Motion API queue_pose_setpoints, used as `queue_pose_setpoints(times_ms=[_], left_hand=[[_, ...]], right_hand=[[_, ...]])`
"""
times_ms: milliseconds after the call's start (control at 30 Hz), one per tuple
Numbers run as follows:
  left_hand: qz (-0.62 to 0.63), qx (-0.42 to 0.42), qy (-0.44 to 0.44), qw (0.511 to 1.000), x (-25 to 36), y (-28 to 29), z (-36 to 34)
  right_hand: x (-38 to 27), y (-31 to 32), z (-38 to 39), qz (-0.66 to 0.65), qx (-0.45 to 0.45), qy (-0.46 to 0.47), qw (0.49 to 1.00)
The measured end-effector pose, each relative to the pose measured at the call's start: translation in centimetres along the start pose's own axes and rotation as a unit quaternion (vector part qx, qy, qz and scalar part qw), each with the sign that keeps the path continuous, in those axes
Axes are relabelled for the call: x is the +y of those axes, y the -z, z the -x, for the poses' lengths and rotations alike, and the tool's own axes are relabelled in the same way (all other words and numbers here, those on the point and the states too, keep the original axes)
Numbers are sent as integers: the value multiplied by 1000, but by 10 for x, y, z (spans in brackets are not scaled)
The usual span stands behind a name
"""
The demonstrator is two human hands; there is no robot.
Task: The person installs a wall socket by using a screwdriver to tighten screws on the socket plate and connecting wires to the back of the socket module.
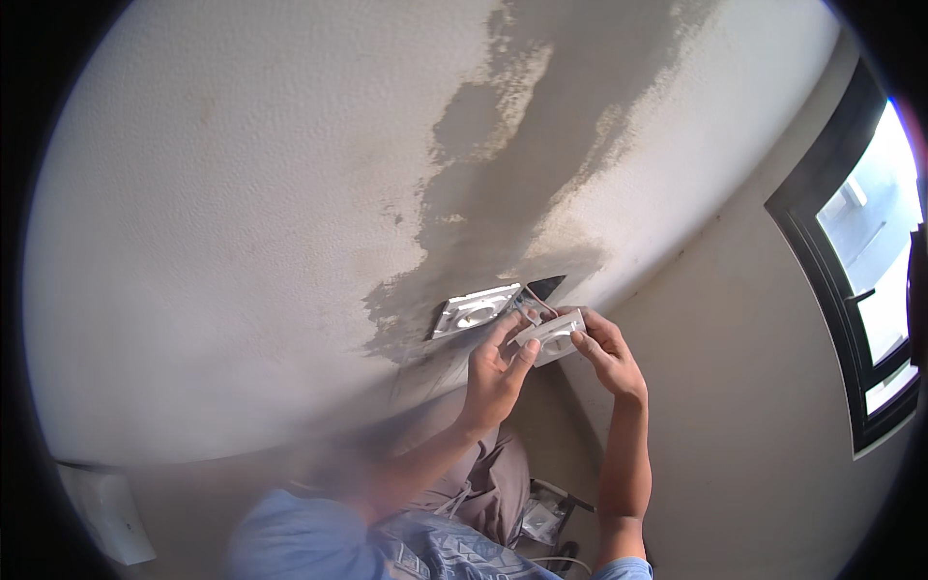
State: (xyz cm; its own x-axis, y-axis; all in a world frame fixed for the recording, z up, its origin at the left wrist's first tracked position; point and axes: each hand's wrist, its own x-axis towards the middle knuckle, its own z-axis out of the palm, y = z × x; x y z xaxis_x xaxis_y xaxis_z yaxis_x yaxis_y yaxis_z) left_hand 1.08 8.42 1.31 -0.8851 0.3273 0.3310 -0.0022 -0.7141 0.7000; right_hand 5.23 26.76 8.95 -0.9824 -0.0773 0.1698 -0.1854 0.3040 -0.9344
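Observation:
A white wall socket [558, 338] with a round recess is held between my two hands, just in front of the wall. My left hand [496, 379] grips its left side, with the thumb on the front edge. On its right side my right hand [613, 356] is closed, thumb against the face and fingers behind. Thin wires [541, 302] run to the socket from a dark opening [548, 287] in the wall. Left of the opening, a second white socket [477, 310] sits at the wall, its mounting frame showing. My fingertips behind the held socket are mostly hidden.
A band of grey plaster [503, 184] runs up the white wall above the sockets. At the right is a dark-framed window [839, 232] in the adjoining wall. Below my right forearm, small items lie in a clear package [544, 517]. A white object [114, 517] stands at lower left.

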Motion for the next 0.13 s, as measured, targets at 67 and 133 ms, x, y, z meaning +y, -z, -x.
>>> queue_pose_setpoints(times_ms=[67, 133], left_hand=[[10, 14, 0, 1000, 0, 2, -2], [84, 44, 37, 995, -7, 3, -2]], right_hand=[[-20, -11, 0, 42, 20, -15, 999], [-39, -26, -2, 66, 52, -69, 994]])
